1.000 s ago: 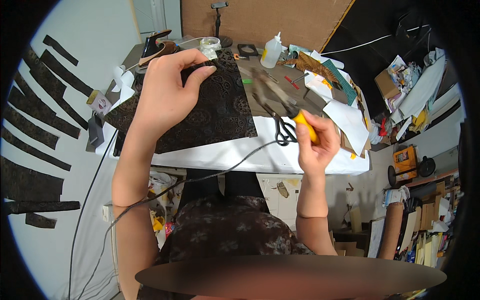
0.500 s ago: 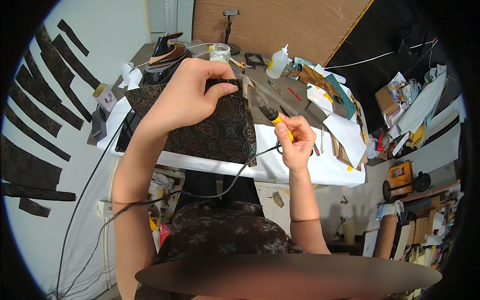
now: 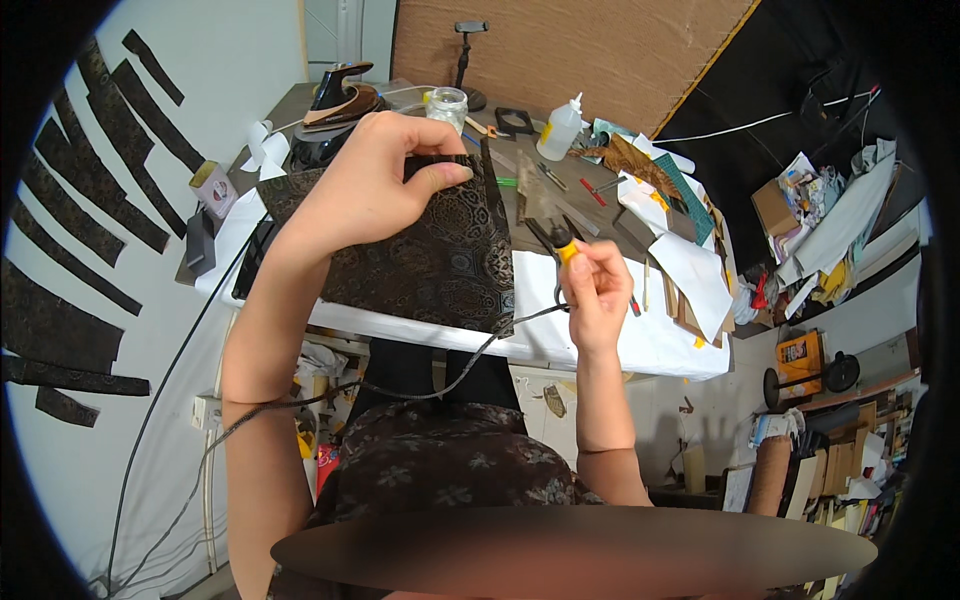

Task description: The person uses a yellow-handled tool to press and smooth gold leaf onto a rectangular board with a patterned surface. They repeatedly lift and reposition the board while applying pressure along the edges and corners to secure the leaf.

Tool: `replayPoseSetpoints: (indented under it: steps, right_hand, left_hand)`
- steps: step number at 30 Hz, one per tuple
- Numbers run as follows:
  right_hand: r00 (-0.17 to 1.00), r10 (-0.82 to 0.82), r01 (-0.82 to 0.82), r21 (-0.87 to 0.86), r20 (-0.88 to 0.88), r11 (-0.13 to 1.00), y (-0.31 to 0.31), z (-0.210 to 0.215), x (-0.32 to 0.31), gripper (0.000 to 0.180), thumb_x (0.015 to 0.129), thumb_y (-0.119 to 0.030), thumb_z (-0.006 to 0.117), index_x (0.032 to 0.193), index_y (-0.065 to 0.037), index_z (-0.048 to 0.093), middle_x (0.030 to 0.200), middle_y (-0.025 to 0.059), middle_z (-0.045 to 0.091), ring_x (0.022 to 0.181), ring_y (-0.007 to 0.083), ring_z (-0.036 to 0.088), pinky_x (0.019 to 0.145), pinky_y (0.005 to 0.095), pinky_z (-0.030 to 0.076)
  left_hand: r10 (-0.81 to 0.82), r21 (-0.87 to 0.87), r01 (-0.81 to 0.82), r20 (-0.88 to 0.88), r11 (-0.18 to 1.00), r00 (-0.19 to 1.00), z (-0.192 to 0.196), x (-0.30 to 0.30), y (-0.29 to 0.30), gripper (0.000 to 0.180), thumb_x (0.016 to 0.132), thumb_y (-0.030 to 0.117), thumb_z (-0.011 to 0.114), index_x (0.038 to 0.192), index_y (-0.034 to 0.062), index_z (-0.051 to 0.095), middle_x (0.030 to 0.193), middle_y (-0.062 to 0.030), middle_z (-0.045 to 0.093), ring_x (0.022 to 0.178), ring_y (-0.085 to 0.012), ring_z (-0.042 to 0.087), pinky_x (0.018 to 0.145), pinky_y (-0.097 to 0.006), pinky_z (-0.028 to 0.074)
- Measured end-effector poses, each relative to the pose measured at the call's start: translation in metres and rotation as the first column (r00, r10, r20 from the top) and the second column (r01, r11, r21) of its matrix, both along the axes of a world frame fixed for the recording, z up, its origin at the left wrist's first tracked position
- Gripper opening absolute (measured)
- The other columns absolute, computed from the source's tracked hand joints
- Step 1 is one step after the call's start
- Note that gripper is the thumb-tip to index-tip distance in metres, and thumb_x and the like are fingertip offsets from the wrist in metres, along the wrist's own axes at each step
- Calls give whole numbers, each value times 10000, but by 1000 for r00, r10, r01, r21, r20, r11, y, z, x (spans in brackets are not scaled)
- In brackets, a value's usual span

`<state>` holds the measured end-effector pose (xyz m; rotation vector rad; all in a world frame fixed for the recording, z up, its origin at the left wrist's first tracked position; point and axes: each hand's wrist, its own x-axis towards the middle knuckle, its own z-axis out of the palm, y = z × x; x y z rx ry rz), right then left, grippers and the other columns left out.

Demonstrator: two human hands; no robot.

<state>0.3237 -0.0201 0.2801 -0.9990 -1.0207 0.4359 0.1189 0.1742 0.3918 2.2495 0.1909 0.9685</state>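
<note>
My left hand (image 3: 385, 185) pinches the top edge of a dark patterned fabric piece (image 3: 430, 265) between thumb and fingers. The piece hangs upright over the near side of the table, in front of my lap. To its right, my right hand (image 3: 597, 290) is closed round a yellow-handled brush (image 3: 562, 246). Its flat, pale head points up and away from me and is partly blurred. A gap shows between the brush head and the fabric's right edge. A dark braided cord (image 3: 470, 372) crosses before the fabric toward my right hand.
An iron (image 3: 343, 95) stands at the back left, beside a glass jar (image 3: 446, 106). Behind my right hand are a squeeze bottle (image 3: 562, 128), a green ruler-like strip (image 3: 688, 200) and white paper (image 3: 690, 275). Dark fabric pieces (image 3: 62, 315) hang on the left wall.
My right hand has drawn the brush rightward, away from the fabric's edge, and its head has tilted more upright. My left hand keeps its pinch on the fabric. The view has shifted slightly.
</note>
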Motion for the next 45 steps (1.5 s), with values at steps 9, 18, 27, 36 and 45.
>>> replayPoseSetpoints:
  steps: [9, 18, 27, 36, 45]
  right_hand:
    - [893, -281, 231, 176, 352, 957, 2, -7, -15, 130, 928, -40, 748, 968, 64, 683, 766, 52, 649, 661, 64, 534, 613, 201, 431]
    - [997, 20, -26, -79, -70, 997, 3, -16, -13, 166, 1025, -125, 642, 1108, 19, 657, 785, -25, 599, 632, 12, 459, 559, 180, 345]
    - [925, 151, -172, -30, -349, 985, 15, -53, -32, 483, 818, -40, 828, 1086, -112, 432, 1014, 74, 617, 631, 6, 479, 572, 139, 434]
    - [921, 32, -62, -66, -388, 996, 51, -48, -75, 481, 790, 117, 799, 927, -153, 425, 825, -67, 488, 673, -11, 412, 612, 148, 356]
    - [681, -30, -70, -105, -732, 992, 64, -52, -86, 437, 870, 83, 749, 994, -205, 445, 691, -107, 473, 523, 1, 432, 443, 196, 258]
  left_hand:
    - [51, 22, -49, -108, 999, 993, 6, -2, -4, 115, 880, 12, 696, 877, -64, 610, 772, -49, 625, 784, -116, 553, 770, -277, 468]
    - [-64, -15, 64, -7, 998, 998, 1, -1, 10, 101, 890, 11, 701, 914, -53, 626, 798, -48, 643, 797, -119, 581, 776, -276, 476]
    - [38, -61, -48, -159, 997, 987, 12, -1, 51, 117, 986, 93, 644, 943, -16, 653, 822, 43, 626, 795, -44, 542, 760, -229, 462]
    - [388, 347, -329, -117, 879, 914, -8, 23, 59, 435, 965, 160, 681, 1372, 36, 588, 1181, -169, 727, 1098, -278, 695, 993, -362, 503]
    - [106, -645, -114, -52, 756, 993, -187, -32, -85, 132, 883, 110, 761, 878, 9, 677, 857, -41, 688, 807, -101, 594, 780, -265, 461]
